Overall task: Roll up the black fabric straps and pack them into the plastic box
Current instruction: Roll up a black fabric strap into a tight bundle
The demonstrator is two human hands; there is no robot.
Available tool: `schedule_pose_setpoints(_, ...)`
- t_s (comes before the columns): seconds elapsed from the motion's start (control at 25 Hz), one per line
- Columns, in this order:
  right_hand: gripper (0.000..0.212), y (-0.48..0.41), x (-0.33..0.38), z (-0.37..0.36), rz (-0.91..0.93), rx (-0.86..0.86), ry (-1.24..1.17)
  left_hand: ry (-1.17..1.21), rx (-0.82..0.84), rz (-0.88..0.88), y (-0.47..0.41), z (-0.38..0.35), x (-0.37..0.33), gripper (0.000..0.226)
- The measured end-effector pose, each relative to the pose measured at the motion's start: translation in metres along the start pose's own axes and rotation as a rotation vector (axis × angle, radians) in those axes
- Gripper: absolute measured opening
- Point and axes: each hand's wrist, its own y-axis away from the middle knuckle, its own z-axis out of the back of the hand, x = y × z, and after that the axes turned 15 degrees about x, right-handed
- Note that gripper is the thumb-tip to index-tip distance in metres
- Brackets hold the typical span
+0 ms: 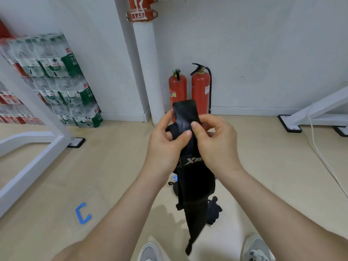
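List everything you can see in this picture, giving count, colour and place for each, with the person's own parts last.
held strap: one, black, between both hands, its long end hanging towards the floor
floor straps: a small pile, black, on the floor behind the hanging end
fire extinguishers: two, red, upright against the back wall
water bottle packs: a stack, green and clear, against the left wall
pipe: one, white with a red clamp, in the corner
C-shaped piece: one, blue, on the floor at left
cable: one, white, on the floor at right
shoes: two, grey, bottom edge
left hand: one, pinches the strap
right hand: one, pinches the strap
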Motion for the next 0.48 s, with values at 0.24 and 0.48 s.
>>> schedule_pose_setpoints(0.24,0.037,-0.001,0.009,0.012,-0.327,0.125,-0.130,0.083,-0.137,-0.036,-0.001,-0.002,-0.001,0.060)
schedule_pose_setpoints(0.48,0.017,0.002,0.007,0.011,-0.242,0.325,-0.356,0.249,-0.204,0.019,-0.003,-0.004,-0.002,0.065)
